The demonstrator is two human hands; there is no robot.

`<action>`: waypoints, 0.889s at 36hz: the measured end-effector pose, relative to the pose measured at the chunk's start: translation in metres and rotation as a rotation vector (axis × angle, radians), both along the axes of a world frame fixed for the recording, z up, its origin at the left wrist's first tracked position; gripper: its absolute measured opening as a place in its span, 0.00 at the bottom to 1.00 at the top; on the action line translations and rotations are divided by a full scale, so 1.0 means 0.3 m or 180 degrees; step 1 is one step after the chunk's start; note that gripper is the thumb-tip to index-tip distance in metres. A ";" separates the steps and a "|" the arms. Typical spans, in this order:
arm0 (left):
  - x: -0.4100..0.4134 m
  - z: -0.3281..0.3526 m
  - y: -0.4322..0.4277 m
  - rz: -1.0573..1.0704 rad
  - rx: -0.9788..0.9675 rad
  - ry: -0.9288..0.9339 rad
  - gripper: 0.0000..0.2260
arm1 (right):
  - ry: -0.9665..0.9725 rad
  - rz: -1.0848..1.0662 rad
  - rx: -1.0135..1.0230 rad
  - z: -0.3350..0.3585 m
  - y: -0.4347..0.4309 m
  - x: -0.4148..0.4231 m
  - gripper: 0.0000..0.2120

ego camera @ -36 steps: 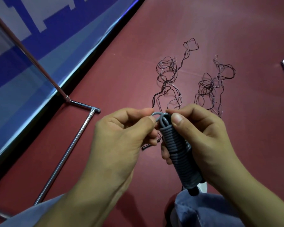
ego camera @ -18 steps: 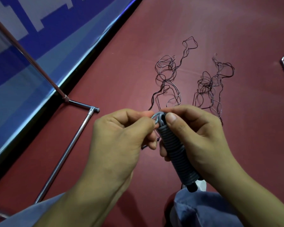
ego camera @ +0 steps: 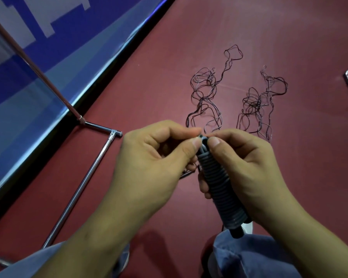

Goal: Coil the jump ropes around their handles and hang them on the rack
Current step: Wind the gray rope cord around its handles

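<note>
- The right hand (ego camera: 247, 167) is wrapped round a bundle of grey plastic jump rope wound tightly about its handles (ego camera: 219, 187). Its thumb presses on the topmost turn, and the fingers curl behind.
- The left hand (ego camera: 149, 167) meets it from nine o'clock. Thumb and forefinger pinch the short end of the grey cord right at the top of the coil, nail to nail with the other thumb.
- The bundle tilts from twelve o'clock at the pinch down to five o'clock, where a black handle tip (ego camera: 236, 233) sticks out just above the person's blue denim knee (ego camera: 249, 257).
- I'd say they're tucking the last bit of cord under a turn to lock it.
- If that end slips from the pinch, the springy turns will likely loosen and run down the handles. The same could happen on the hook if the tuck is shallow.
- Out past the hands, towards twelve and one o'clock, two thin dark ropes lie in loose tangles on the red floor (ego camera: 289, 37): one (ego camera: 207, 97) and another (ego camera: 257, 101), close but apart. Both are uncoiled, and could knot if dragged up carelessly.
- The chrome tube rack (ego camera: 84, 177) stands off at nine o'clock, against a blue and white wall panel (ego camera: 28, 77), well apart from the bundle.
</note>
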State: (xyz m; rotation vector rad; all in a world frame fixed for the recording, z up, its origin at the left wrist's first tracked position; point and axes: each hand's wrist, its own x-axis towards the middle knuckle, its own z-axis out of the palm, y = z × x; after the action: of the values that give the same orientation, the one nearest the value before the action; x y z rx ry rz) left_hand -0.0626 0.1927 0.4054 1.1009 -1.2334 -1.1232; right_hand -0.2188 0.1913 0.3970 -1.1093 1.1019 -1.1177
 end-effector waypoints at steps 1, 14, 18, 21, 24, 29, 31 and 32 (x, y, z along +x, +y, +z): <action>0.009 0.000 -0.006 -0.0094 -0.0046 -0.0051 0.09 | -0.0020 0.0002 0.0023 0.005 -0.001 -0.002 0.07; 0.067 -0.047 -0.050 -0.0488 -0.0812 -0.1014 0.07 | -0.0425 0.0206 0.0305 0.036 -0.007 -0.013 0.09; 0.056 -0.057 -0.047 -0.0399 -0.0864 -0.0910 0.06 | -0.0454 0.0208 0.0318 0.038 -0.005 -0.012 0.08; 0.046 -0.054 -0.048 -0.0370 -0.0793 -0.0923 0.07 | -0.0356 0.0197 0.0341 0.028 -0.004 -0.010 0.07; 0.040 -0.049 -0.051 -0.0405 -0.0772 -0.1020 0.08 | -0.0358 0.0221 0.0270 0.022 -0.008 -0.010 0.07; 0.045 -0.029 -0.060 -0.0623 -0.0622 -0.0674 0.08 | -0.0464 0.0320 0.0236 0.015 -0.011 -0.007 0.11; 0.049 -0.021 -0.062 -0.0656 -0.0525 -0.0541 0.07 | -0.0650 0.0460 0.0298 0.014 -0.013 -0.009 0.10; 0.050 -0.016 -0.065 -0.0700 -0.0452 -0.0419 0.07 | -0.0748 0.0552 0.0350 0.015 -0.012 -0.011 0.09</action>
State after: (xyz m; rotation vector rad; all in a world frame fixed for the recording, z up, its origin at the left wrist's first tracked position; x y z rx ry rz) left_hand -0.0476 0.1733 0.4004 0.9608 -1.5436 -1.1207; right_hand -0.2223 0.1876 0.4015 -0.9419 0.8560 -1.0095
